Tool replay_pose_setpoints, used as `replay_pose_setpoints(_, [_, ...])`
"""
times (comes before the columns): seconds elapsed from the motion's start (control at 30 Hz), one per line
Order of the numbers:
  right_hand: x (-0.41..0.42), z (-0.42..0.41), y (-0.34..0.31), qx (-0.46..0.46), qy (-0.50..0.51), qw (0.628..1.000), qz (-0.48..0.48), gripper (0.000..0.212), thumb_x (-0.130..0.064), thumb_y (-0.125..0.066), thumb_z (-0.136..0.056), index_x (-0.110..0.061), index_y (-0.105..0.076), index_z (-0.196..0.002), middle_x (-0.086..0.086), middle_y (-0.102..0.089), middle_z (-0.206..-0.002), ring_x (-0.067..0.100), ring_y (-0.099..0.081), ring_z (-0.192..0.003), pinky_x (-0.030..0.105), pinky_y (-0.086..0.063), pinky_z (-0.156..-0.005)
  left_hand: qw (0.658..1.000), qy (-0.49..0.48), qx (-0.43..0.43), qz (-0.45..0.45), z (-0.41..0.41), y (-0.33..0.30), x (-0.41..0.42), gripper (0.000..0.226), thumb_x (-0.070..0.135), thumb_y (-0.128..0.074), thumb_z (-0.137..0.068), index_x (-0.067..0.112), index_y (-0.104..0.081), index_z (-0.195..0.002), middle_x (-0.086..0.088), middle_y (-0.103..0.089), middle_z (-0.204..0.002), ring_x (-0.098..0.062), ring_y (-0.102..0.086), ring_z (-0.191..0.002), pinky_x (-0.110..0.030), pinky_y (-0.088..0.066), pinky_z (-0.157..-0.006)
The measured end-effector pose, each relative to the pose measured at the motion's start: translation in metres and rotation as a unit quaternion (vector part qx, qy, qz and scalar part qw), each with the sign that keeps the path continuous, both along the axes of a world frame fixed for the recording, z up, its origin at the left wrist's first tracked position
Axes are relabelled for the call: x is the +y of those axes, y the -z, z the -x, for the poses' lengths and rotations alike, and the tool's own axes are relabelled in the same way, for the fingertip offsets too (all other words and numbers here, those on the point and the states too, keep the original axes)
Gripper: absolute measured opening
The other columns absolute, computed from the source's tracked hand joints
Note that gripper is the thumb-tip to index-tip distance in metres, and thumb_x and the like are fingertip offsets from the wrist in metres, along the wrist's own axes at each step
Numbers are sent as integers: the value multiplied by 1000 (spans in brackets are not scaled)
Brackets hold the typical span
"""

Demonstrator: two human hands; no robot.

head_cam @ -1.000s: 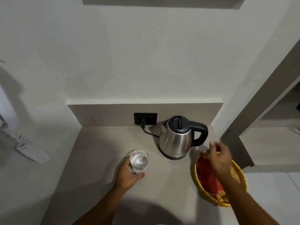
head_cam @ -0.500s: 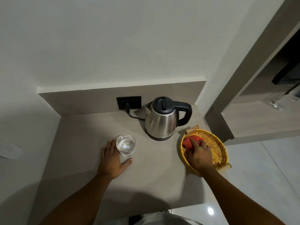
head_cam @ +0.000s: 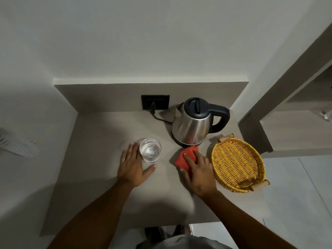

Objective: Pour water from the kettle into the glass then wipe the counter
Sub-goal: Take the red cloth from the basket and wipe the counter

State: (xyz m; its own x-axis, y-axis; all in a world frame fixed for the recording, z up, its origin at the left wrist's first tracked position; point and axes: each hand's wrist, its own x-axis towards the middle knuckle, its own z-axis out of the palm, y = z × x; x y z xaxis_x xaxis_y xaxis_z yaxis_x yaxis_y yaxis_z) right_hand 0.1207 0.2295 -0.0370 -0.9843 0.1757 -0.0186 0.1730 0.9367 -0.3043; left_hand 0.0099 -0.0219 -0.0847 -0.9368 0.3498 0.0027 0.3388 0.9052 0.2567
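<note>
Where pouring stands: clear glass tumbler (head_cam: 150, 150) holds water; steel kettle with black handle (head_cam: 192, 126) sits at rear of grey bench (head_cam: 100, 177).
Left hand (head_cam: 133, 164): flat, released, just beside tumbler, likely steadying it.
Right hand (head_cam: 197, 169): straight fingers press red folded cloth (head_cam: 185, 159) onto bench, placed to wipe.

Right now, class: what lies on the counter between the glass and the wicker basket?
In the head view, the red cloth, under the right hand, lies between glass and basket.
</note>
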Motion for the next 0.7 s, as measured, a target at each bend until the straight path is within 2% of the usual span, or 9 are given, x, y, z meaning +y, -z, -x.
replay_pose_setpoints(0.07, [-7,6,11,-29,-18,999,-33,66,-67,-32,-95,-26,-46,-145,12,-33,-158,38,-34,-137,54,-29,-110,998,-22,-36,-54,3,-9,3,113,82,-61,-66,19,-30,-154,-4,-36,-161,-24,-22,-153,-48,-18,-126])
replay_pose_setpoints(0.1, [-8,9,14,-30,-21,999,-41,68,-68,-31,-95,-24,-48,-143,12,-34,-158,37,-31,-140,54,-26,-112,991,-34,-60,-117,7,-17,4,109,76,-72,-60,24,-36,-150,1,-43,-156,-22,-31,-149,-48,-26,-123])
replay_pose_setpoints(0.17, [-10,13,20,-28,-24,998,-41,70,-70,-30,-96,-20,-50,-142,11,-35,-158,36,-27,-143,54,-23,-114,964,-44,-79,-249,14,-32,5,94,59,-90,-52,33,-52,-133,13,-60,-134,-11,-56,-127,-41,-49,-105])
replay_pose_setpoints(0.23, [-11,11,27,-31,-36,998,-30,71,-69,-30,-97,-20,-45,-146,11,-33,-159,36,-23,-146,55,-20,-116,947,-50,-66,-311,14,-44,9,87,47,-97,-48,32,-59,-125,14,-66,-122,-6,-63,-112,-33,-56,-93])
replay_pose_setpoints(0.3, [-9,8,31,-31,-52,998,-20,69,-66,-29,-98,-22,-38,-151,11,-31,-160,37,-21,-147,55,-16,-117,934,-67,-77,-341,9,-50,17,86,34,-101,-50,25,-62,-126,8,-69,-122,-7,-65,-111,-27,-55,-95])
replay_pose_setpoints(0.4, [-3,11,33,-25,-71,997,-13,62,-61,-30,-100,-26,-38,-150,10,-31,-160,35,-21,-147,53,-14,-117,924,-83,-89,-363,5,-50,27,84,21,-101,-53,16,-62,-127,0,-70,-122,-13,-66,-112,-20,-53,-96])
replay_pose_setpoints(0.47, [-1,13,35,-23,-94,995,-6,58,-59,-30,-100,-28,-37,-150,9,-30,-160,34,-21,-147,52,-15,-117,921,-83,-88,-370,8,-51,28,83,20,-100,-54,16,-62,-127,0,-70,-121,-14,-66,-112,-23,-54,-95])
replay_pose_setpoints(0.57, [-17,14,37,-36,-192,981,8,58,-61,-30,-100,-32,-34,-150,9,-31,-159,35,-23,-146,59,-26,-115,908,-93,-87,-399,18,-57,25,83,21,-101,-52,19,-62,-125,4,-71,-118,-11,-68,-109,-27,-57,-93])
replay_pose_setpoints(0.7, [-70,40,38,-35,-300,953,21,54,-57,-39,-99,-30,-45,-145,15,-39,-156,41,-31,-143,56,-27,-114,908,-93,-73,-401,37,-71,16,82,35,-99,-54,28,-60,-126,10,-72,-117,-5,-68,-108,-33,-60,-92])
